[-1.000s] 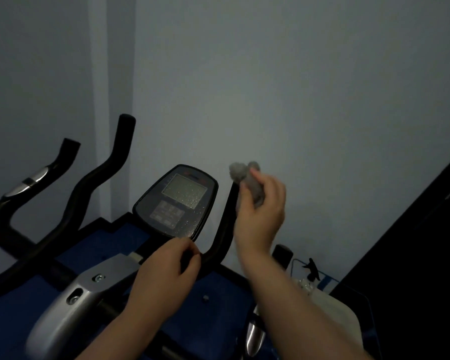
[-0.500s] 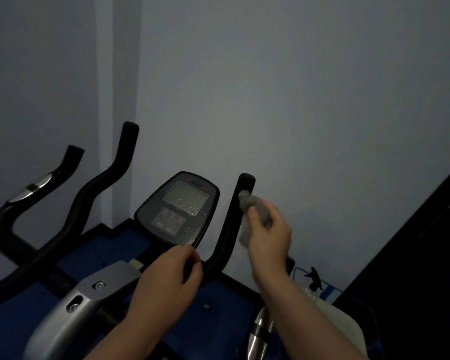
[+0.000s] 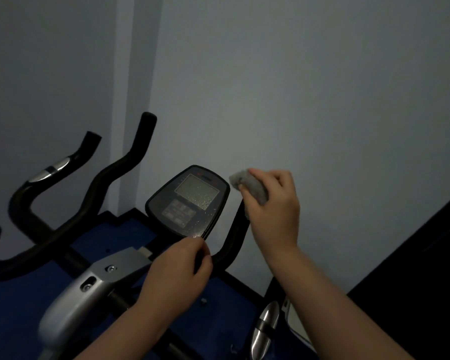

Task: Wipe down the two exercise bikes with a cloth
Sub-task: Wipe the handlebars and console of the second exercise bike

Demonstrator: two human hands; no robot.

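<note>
Pretty dim here, so I can't read any text on the console point(image 3: 190, 201), just droplets on its screen. My right hand point(image 3: 273, 206) grips the grey cloth point(image 3: 247, 184) around the bike's right handlebar point(image 3: 234, 237) tip, hiding it. My left hand point(image 3: 177, 274) curls round the bar's base.

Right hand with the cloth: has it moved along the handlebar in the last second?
Yes. The right hand slid the cloth down the right handlebar, then back up to its tip beside the console.
</note>
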